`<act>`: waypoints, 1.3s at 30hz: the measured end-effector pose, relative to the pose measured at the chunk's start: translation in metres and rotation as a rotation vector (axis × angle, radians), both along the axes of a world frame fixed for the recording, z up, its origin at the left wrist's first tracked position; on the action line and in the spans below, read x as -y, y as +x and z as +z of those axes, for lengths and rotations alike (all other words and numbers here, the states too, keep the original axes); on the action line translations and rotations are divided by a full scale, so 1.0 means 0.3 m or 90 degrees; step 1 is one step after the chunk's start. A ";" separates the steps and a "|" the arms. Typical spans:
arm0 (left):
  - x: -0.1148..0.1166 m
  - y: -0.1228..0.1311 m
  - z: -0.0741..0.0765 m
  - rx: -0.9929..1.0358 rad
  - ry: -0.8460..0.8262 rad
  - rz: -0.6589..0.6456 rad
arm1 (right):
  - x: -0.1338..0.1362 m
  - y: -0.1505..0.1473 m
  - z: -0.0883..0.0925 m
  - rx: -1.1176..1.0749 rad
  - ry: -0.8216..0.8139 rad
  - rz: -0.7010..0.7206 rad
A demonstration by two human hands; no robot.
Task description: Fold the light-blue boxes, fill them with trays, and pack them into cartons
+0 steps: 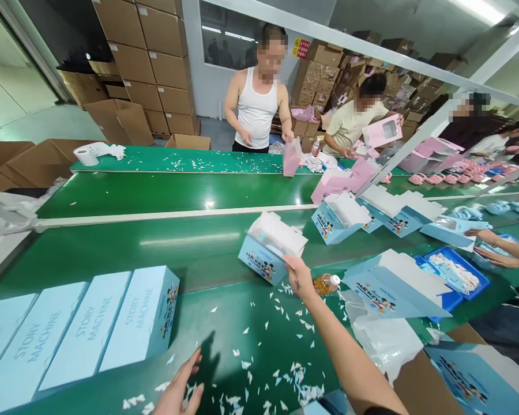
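Observation:
My right hand (300, 279) reaches forward and grips the near right edge of a light blue Mickey box (263, 253), whose white top flaps stand up open. Its fingertips are partly hidden by the box. At the lower left, my left hand (182, 385) hovers over the green belt with fingers apart and nothing in them. Left of that hand stands a row of several closed light blue boxes (134, 320) marked STORY MACHINE. White and blue paper scraps (246, 365) lie scattered between my hands. Just right of my right hand, a bottle of amber drink (326, 283) lies on its side.
More open blue boxes (339, 219) stand on the belt to the right, near a blue tray (458, 274) of paper pieces. Clear plastic bags (378, 334) lie at the right. A co-worker's hands (497, 248) work there. Across the belt, a person (262, 106) holds a pink box (291, 157).

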State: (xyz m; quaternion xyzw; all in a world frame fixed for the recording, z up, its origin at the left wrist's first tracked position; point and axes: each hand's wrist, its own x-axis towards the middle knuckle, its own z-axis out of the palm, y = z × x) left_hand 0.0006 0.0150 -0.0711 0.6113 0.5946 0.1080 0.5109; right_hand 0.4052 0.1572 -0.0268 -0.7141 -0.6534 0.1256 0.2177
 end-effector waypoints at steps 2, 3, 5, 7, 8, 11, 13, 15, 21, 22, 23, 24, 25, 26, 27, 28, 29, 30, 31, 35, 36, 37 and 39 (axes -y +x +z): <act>0.014 0.004 0.008 0.001 0.031 -0.007 | 0.123 -0.083 -0.001 -0.088 0.048 0.103; 0.020 0.005 0.013 0.001 0.043 -0.008 | 0.182 -0.124 0.001 -0.126 0.058 0.146; 0.026 0.004 0.025 -0.002 0.051 -0.008 | 0.294 -0.199 0.009 -0.171 0.037 0.186; 0.028 -0.005 0.032 -0.015 0.053 0.003 | 0.397 -0.260 0.015 -0.193 -0.007 0.185; 0.030 -0.012 0.033 -0.022 0.058 0.013 | 0.445 -0.285 0.017 -0.198 -0.034 0.188; 0.049 -0.045 0.031 -0.009 0.125 0.016 | 0.581 -0.338 0.019 -0.198 -0.130 0.262; 0.079 -0.073 0.034 0.026 0.180 -0.041 | 0.661 -0.355 0.028 -0.187 -0.175 0.340; 0.121 -0.100 0.041 0.029 0.213 -0.070 | 0.726 -0.356 0.050 -0.169 -0.164 0.377; 0.232 -0.162 0.065 -0.013 0.221 0.084 | 0.790 -0.310 0.126 -0.230 -0.097 0.199; 0.241 -0.168 0.068 0.004 0.214 0.080 | 0.780 -0.305 0.127 -0.243 -0.139 0.183; 0.247 -0.172 0.071 0.019 0.206 0.070 | 0.768 -0.304 0.124 -0.252 -0.183 0.186; 0.250 -0.175 0.075 0.031 0.196 0.059 | 0.754 -0.306 0.118 -0.260 -0.217 0.204; 0.251 -0.176 0.080 0.040 0.186 0.051 | 0.740 -0.310 0.111 -0.268 -0.236 0.228; 0.252 -0.175 0.085 0.046 0.179 0.047 | 0.728 -0.316 0.102 -0.275 -0.239 0.248; 0.253 -0.174 0.092 0.050 0.174 0.048 | 0.720 -0.322 0.095 -0.282 -0.234 0.261; 0.254 -0.172 0.099 0.054 0.173 0.050 | 0.716 -0.327 0.089 -0.288 -0.223 0.264; 0.257 -0.171 0.105 0.057 0.173 0.049 | 0.717 -0.330 0.084 -0.291 -0.214 0.260; 0.262 -0.170 0.111 0.060 0.176 0.043 | 0.722 -0.330 0.080 -0.290 -0.213 0.258; 0.267 -0.169 0.115 0.060 0.182 0.033 | 0.729 -0.327 0.076 -0.282 -0.219 0.264; 0.270 -0.173 0.117 0.036 0.201 -0.050 | 0.744 -0.307 0.056 -0.197 -0.249 0.353; 0.261 -0.172 0.116 0.030 0.203 -0.078 | 0.736 -0.307 0.050 -0.165 -0.252 0.378; 0.248 -0.170 0.116 0.027 0.203 -0.112 | 0.722 -0.309 0.046 -0.131 -0.253 0.396; 0.214 -0.162 0.121 0.033 0.197 -0.184 | 0.685 -0.321 0.043 -0.068 -0.259 0.412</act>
